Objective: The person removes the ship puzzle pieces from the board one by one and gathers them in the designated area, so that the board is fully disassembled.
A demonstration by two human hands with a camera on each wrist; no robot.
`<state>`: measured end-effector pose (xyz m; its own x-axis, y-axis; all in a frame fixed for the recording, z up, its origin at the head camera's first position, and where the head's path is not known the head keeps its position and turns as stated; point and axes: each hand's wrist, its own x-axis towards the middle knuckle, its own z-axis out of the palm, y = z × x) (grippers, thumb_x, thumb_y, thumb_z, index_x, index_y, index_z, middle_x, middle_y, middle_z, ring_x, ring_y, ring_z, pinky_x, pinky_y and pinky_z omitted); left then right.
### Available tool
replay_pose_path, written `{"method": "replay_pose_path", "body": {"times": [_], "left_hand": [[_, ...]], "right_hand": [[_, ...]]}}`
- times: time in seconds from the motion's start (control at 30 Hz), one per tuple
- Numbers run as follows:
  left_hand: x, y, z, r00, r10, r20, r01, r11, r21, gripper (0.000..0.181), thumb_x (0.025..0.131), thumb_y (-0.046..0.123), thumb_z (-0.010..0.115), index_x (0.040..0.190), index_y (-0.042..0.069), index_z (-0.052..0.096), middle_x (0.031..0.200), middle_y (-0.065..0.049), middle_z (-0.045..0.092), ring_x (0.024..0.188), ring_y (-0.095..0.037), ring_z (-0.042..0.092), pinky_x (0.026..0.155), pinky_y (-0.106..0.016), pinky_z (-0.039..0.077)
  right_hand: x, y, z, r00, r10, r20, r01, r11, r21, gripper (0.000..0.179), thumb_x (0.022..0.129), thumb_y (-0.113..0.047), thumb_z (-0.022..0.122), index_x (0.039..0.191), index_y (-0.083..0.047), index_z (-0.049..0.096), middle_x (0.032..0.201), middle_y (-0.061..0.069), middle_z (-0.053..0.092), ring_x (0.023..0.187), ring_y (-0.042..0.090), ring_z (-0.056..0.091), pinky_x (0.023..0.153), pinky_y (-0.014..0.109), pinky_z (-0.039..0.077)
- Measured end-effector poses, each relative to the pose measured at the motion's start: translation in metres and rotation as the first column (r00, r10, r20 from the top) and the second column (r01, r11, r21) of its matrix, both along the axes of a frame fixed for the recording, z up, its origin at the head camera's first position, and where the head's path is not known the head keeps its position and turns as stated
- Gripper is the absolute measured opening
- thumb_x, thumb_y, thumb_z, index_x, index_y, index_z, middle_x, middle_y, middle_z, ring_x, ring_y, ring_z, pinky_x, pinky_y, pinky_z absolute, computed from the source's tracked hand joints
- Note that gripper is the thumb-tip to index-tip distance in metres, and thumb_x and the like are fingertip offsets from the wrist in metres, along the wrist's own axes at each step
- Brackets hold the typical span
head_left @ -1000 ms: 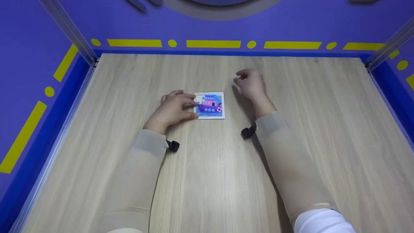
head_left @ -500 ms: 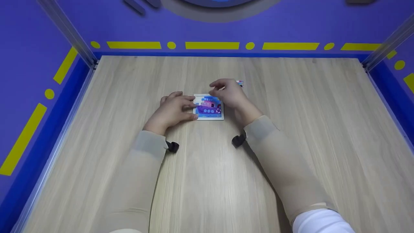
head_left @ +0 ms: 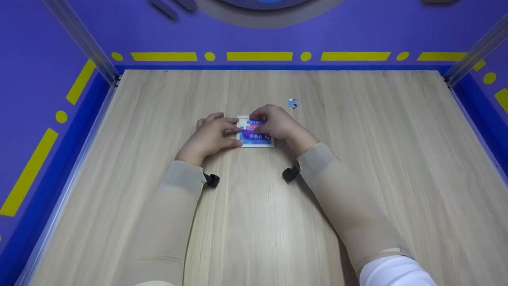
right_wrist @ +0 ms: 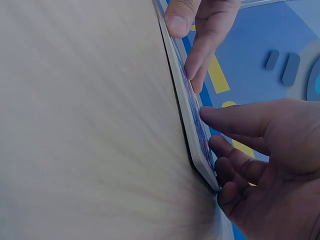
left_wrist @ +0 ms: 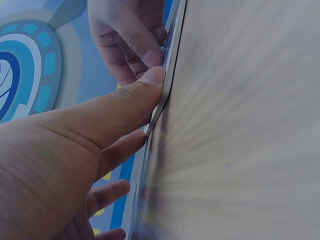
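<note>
A small square jigsaw puzzle (head_left: 250,142) in a white frame lies on the table, its picture a pink and purple boat on blue. Pale bare backing shows at its upper left. My left hand (head_left: 212,133) holds the frame's left side, thumb at the near corner and fingers farther up. Over the puzzle's upper right reaches my right hand (head_left: 278,123), fingers bent down and the thumb (right_wrist: 212,115) on the picture in the right wrist view. I cannot tell whether a piece is between those fingertips. One loose puzzle piece (head_left: 293,103) lies beyond the right hand.
The wooden table (head_left: 254,222) runs back to a blue wall (head_left: 254,39) with yellow dashes. Blue side walls with metal corner posts stand left and right. A black wrist camera (head_left: 212,180) sticks out inward from the left sleeve, another black wrist camera (head_left: 291,174) from the right.
My right hand has moved left and nearer, from beside the loose piece to over the puzzle, uncovering that piece. The left hand has stayed at the frame's left side.
</note>
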<state>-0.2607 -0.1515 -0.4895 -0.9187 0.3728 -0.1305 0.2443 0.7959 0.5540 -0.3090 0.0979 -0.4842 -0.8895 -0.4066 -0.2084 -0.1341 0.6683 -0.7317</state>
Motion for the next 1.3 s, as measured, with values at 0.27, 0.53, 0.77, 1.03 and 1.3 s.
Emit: {"method": "replay_pose_path", "body": {"times": [0.27,0.53,0.77,1.03,1.3], "left_hand": [[0.0006,0.0010,0.0012,1.000,-0.005,-0.006,0.005,1.000,-0.017,0.053,0.099,0.048,0.086,0.146,0.024,0.079,0.177,0.005,0.053,0.176,-0.037,0.024,0.138,-0.063,0.013],[0.0007,0.0023,0.0019,1.000,0.003,-0.005,-0.003,1.000,-0.017,0.052,0.100,0.048,0.086,0.146,0.025,0.079,0.177,0.004,0.054,0.176,-0.037,0.024,0.138,-0.064,0.013],[0.0002,0.0020,0.0009,1.000,-0.001,-0.015,0.001,1.000,-0.022,0.052,0.100,0.049,0.086,0.145,0.024,0.079,0.176,0.005,0.054,0.176,-0.037,0.025,0.138,-0.063,0.014],[0.0010,0.0026,0.0030,1.000,0.003,-0.009,-0.004,1.000,-0.031,0.053,0.100,0.049,0.086,0.146,0.025,0.079,0.177,0.006,0.053,0.176,-0.037,0.025,0.138,-0.064,0.013],[0.0014,0.0040,0.0038,1.000,0.011,0.003,-0.011,1.000,-0.023,0.053,0.100,0.048,0.086,0.147,0.024,0.078,0.177,0.005,0.053,0.176,-0.035,0.024,0.139,-0.062,0.012]], "right_hand": [[0.0019,0.0004,-0.0015,0.994,0.096,-0.051,-0.090,0.991,0.102,0.046,0.107,-0.016,0.078,0.153,-0.015,0.073,0.155,0.016,0.062,0.148,0.036,0.058,0.133,0.054,0.043],[0.0040,-0.0006,-0.0004,0.993,0.115,-0.022,-0.111,0.984,0.139,0.043,0.112,-0.019,0.071,0.155,-0.020,0.071,0.159,0.016,0.056,0.150,0.037,0.051,0.131,0.057,0.043],[0.0030,-0.0007,-0.0008,0.993,0.116,-0.022,-0.111,0.981,0.157,0.042,0.112,-0.019,0.071,0.154,-0.021,0.071,0.160,0.016,0.054,0.152,0.038,0.048,0.133,0.058,0.041],[0.0033,-0.0006,-0.0016,0.995,0.101,-0.013,-0.098,0.984,0.148,0.041,0.112,-0.019,0.071,0.153,-0.022,0.070,0.161,0.013,0.049,0.153,0.036,0.045,0.135,0.058,0.039],[0.0016,0.0012,-0.0010,0.991,0.131,-0.013,-0.128,0.982,0.138,0.040,0.112,-0.018,0.070,0.152,-0.021,0.069,0.165,0.015,0.047,0.158,0.039,0.041,0.135,0.061,0.037]]}}
